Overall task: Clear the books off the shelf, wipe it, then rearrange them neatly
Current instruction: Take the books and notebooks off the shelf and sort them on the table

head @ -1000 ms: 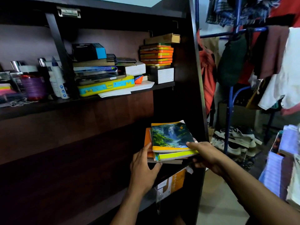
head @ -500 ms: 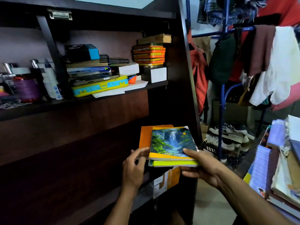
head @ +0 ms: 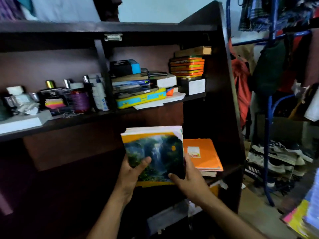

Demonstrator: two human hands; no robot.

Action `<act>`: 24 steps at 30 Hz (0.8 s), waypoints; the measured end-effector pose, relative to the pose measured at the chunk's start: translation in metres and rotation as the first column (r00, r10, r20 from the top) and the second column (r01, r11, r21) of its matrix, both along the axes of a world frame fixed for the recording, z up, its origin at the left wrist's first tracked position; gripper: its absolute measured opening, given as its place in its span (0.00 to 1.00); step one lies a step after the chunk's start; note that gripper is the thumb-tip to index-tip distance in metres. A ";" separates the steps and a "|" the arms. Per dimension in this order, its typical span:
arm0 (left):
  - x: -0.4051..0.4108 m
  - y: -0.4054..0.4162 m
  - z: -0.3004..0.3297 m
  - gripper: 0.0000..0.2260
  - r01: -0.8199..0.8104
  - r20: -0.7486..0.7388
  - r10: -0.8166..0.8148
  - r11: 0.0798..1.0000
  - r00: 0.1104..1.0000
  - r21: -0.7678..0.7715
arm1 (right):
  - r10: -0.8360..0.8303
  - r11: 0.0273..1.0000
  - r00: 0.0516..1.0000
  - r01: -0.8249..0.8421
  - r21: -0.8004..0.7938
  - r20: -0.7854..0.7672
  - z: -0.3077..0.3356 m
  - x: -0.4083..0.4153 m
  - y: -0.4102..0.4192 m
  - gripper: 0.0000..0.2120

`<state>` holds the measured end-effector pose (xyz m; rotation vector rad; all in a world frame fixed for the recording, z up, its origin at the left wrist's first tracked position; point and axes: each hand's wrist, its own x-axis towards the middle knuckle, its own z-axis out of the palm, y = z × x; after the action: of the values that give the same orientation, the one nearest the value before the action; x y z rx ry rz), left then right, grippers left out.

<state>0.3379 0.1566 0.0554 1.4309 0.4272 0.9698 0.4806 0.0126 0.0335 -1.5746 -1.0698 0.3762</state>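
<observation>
Hands: left hand [head: 132,171], right hand [head: 189,178] grip waterfall book [head: 155,152] | shelf [head: 229,168]: orange books [head: 202,154]

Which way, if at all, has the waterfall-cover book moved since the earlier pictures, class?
Yes. The waterfall-cover book, held by the left hand and right hand, has been lifted off the orange book and tipped upright, left of that stack.

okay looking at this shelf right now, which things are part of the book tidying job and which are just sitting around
Part of the job:
- waterfall-cover books, gripped by left hand and right hand
- orange books lying flat on the shelf

Just lying about:
- yellow case
- orange tins
- purple jar
- shoes
</observation>
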 end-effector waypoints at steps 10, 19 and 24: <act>-0.008 0.008 -0.049 0.27 -0.050 -0.153 0.054 0.998 0.987 0.029 | -0.006 1.000 1.000 0.006 0.003 -0.015 -0.029 -0.010 0.013 0.25; 0.008 -0.148 -0.020 0.25 0.262 -0.112 -0.265 0.964 0.958 -0.040 | -0.093 0.981 0.962 0.133 0.142 -0.256 -0.009 -0.022 -0.168 0.22; 0.062 -0.246 0.025 0.22 0.507 -0.179 -0.498 0.862 0.849 0.005 | -0.309 0.932 0.920 0.344 0.116 -0.239 0.040 -0.001 -0.288 0.15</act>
<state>0.3994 -0.0897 0.0801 1.5741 0.1328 0.4337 0.4800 -0.2756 0.0733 -1.5001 -0.6355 0.2230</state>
